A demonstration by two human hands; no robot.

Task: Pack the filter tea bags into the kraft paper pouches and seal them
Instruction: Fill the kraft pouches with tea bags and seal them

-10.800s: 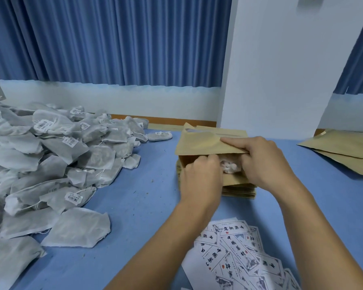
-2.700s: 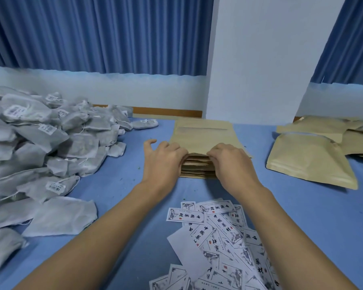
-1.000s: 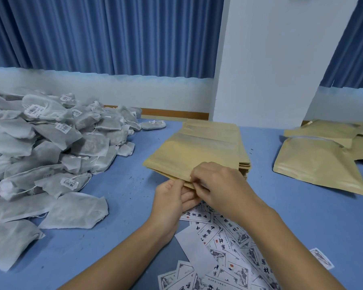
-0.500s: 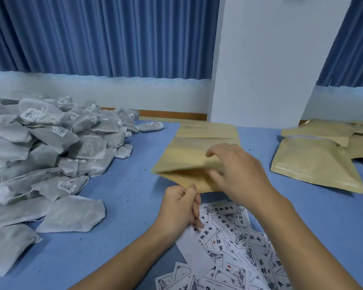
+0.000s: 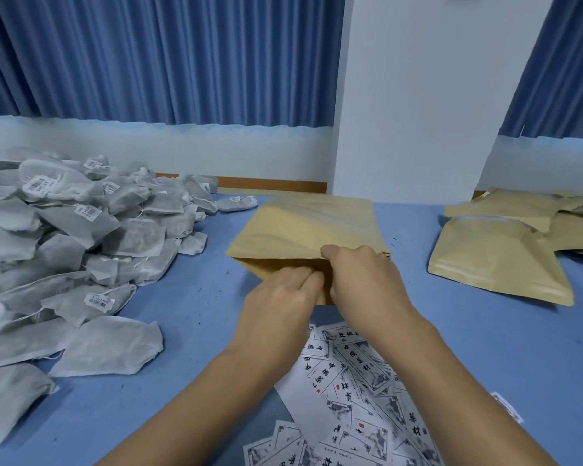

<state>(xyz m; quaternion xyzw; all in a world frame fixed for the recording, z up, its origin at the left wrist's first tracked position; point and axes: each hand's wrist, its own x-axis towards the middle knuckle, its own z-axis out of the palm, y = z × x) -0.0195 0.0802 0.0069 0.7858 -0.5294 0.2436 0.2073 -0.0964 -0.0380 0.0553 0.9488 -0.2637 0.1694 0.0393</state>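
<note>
**While the pouch mouth is being parted: packing is at an early stage**

As both hands work at its near end, one flat kraft pouch (image 5: 303, 227) sits near the middle of the blue surface (image 5: 189, 314), with its far end over a stack of empty pouches (image 5: 386, 254).

- Left hand (image 5: 280, 297): fingers curled, pinching the lower lip of the pouch mouth.
- Right hand (image 5: 360, 284): thumb and fingers pinching the upper lip and raising it.
- The mouth gapes slightly and nothing shows inside.

Done so far: a few filled pouches (image 5: 495, 260) lie bulging toward the right edge. I cannot tell from here whether their seals are pressed shut.

Left to do: a large heap of filter tea bags (image 5: 81, 250) covers the left side out to the left edge. Neither hand holds one.

Also present: loose printed labels (image 5: 350, 381) lie at the near edge, partly under the forearms. Their part in the job is unclear.

Judgement: this pouch is at the opening step, so filling and sealing are not yet done for it. Going by the heap against the few filled pouches, most of the task remains.
</note>
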